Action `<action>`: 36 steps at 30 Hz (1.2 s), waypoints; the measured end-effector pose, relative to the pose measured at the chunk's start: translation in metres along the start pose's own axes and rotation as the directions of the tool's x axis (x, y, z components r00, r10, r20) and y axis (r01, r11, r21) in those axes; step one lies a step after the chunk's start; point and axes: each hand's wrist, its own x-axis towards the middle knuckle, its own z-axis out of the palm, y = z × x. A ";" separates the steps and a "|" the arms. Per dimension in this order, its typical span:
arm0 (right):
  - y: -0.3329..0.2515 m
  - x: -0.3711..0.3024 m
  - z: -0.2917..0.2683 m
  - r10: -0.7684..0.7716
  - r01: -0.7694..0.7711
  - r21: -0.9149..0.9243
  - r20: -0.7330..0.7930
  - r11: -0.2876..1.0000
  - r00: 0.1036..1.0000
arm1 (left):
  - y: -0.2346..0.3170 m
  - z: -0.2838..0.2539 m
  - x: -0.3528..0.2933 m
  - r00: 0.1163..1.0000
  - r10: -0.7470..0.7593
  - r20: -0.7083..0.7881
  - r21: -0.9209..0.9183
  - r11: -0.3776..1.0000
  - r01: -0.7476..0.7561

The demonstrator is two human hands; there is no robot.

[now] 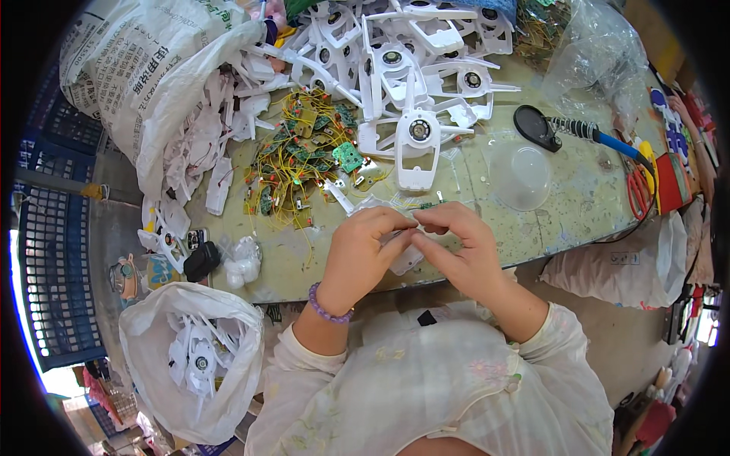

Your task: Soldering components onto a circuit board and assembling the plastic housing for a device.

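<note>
My left hand (369, 249), with a purple bead bracelet (330, 305) at its wrist, meets my right hand (470, 254) near the front edge of the table. Thumb and forefinger of each are pinched together, and the fingertips nearly touch. What they hold between them is too small and too hidden to name. Beneath the hands, a white plastic shell piece (407, 262) shows in part. Just beyond the fingers lies a small green part with wires (430, 204). A pile of green circuit boards with yellow wires (304, 156) sits to the left.
White plastic frames with round black centres (417, 144) are heaped at the back. A soldering iron (608, 140) rests in its spring holder at right, past a translucent round lid (525, 178). Red-handled scissors (637, 194) lie beyond. An open white sack (190, 296) of parts stands at left.
</note>
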 end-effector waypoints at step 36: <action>0.024 -0.005 -0.021 -0.070 0.042 -0.685 -0.014 0.727 0.997 | -0.003 0.022 -0.004 0.909 0.415 -0.027 0.433 0.825 -0.364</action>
